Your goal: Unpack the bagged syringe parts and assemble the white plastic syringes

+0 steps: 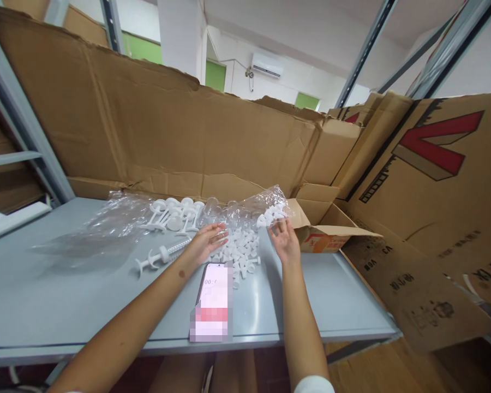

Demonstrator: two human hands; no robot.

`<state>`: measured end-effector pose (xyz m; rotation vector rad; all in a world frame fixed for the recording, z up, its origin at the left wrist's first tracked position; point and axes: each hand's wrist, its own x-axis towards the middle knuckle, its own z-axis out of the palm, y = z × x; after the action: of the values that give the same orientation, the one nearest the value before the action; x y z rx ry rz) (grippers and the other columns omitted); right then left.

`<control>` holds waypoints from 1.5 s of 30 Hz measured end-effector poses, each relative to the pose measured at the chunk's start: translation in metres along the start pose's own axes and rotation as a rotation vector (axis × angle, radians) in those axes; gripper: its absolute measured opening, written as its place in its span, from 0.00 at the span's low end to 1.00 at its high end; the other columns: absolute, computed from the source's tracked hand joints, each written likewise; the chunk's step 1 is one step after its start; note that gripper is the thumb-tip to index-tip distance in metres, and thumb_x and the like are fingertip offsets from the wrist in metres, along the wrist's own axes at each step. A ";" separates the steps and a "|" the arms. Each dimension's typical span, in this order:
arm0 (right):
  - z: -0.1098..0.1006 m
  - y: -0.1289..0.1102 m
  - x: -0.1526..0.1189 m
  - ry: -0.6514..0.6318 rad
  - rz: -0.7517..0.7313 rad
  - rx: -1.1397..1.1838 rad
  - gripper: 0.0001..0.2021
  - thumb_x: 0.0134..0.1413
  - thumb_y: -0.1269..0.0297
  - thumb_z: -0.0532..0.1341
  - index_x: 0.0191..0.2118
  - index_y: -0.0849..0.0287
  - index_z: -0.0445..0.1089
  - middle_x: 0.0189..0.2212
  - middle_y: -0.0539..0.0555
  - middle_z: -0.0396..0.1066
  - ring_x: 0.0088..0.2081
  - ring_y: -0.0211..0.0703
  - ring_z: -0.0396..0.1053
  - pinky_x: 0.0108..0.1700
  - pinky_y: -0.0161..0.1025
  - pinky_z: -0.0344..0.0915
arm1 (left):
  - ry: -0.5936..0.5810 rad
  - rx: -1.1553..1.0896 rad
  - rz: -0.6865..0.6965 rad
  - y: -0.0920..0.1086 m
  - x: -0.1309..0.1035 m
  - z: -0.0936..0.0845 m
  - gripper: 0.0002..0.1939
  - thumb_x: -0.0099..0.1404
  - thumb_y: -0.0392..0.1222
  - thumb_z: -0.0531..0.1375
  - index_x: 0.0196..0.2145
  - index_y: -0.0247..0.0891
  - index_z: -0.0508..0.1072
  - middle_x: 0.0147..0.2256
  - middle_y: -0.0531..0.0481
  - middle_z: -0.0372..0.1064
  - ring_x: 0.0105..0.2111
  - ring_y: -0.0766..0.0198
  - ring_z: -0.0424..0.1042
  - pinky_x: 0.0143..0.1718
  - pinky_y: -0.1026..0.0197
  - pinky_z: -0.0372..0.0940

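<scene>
A heap of small white plastic pieces (239,251) lies at the middle of the table. My left hand (208,243) is at the left edge of this heap, fingers stretched out and apart, with nothing visible in it. To the right, my right hand (285,241) is raised, its fingers spread at the lower edge of a clear plastic bag (265,199). More white pieces (272,215) are bunched at the bag's right end, by my fingertips. Beside my left forearm lies a clear syringe-like tube with a white plunger (161,256).
White plungers (174,213) and clear barrels (213,210) lie at the back, beside a loose plastic sheet (98,229). A phone (211,300) lies in front. An open carton (327,232) stands right. Cardboard walls (213,136) and metal posts enclose the grey table (118,300).
</scene>
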<state>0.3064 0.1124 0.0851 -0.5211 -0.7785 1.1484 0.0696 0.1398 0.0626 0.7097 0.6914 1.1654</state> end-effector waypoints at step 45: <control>0.026 0.044 0.012 0.136 -0.057 -0.159 0.18 0.41 0.66 0.63 0.43 0.55 0.66 0.52 0.56 0.63 0.50 0.44 0.65 0.50 0.46 0.63 | 0.008 0.981 0.556 -0.040 0.028 -0.014 0.30 0.45 0.25 0.53 0.48 0.41 0.66 0.55 0.44 0.48 0.58 0.51 0.48 0.59 0.53 0.44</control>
<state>0.2621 0.1383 0.0731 -0.6987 -0.7656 0.9924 0.0878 0.1594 0.0189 1.8066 1.1251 1.2919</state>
